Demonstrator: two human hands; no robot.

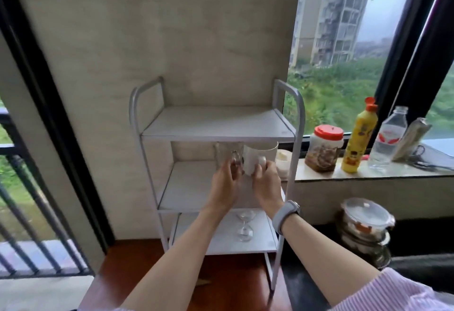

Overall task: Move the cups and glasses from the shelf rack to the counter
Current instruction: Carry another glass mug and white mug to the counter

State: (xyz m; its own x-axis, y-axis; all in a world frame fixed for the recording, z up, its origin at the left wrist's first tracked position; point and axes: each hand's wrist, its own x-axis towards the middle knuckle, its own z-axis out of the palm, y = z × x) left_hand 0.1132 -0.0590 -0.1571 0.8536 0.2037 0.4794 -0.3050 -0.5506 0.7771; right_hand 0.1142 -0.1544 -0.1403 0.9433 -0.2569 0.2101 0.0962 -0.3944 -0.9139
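On the shelf rack (216, 128), middle shelf, back right corner: left hand (224, 185) fingers curl around the glass mug (222, 154), right hand (266, 181) fingers clamp the white mug (258, 157) handle; tabletop (368, 171) lies rightward.

wall: pale concrete panel (172, 40), 12 o'clock
window: black frame (405, 64), 2 o'clock, daylight
floor: reddish wood (221, 283), 6 o'clock

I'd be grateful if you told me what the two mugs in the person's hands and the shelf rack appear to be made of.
The mug in the left hand looks like clear glass: the wall shows through it. The mug in the right hand seems glazed white ceramic, opaque with a soft sheen. The shelf rack looks like white-painted metal tubing with flat matte shelves, though the shelf material is uncertain.
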